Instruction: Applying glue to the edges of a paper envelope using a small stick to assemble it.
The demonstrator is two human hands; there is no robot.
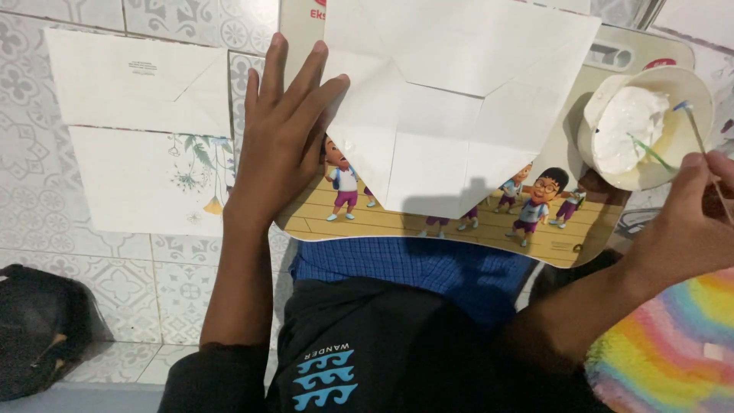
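My left hand [283,145] lies flat, fingers spread, pinning the folded white paper envelope [459,99] on the cartoon board [459,226], flaps creased but unglued by my reckoning, while my right hand [688,222] pinches a thin stick [699,141] over the paste cup [650,126].

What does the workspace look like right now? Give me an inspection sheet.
Surface: cartoon-printed board on the lap, over tiled floor.
Job's things: folded white paper on the board; small bowl of white paste.
Clutter: finished envelope on the floor; black bag; rainbow fluffy thing.
Grippers: left hand flat, pressing the paper's edge; right hand pinching a thin stick at the bowl.
Cables: nothing seen.
Surroundings: patterned tiles.
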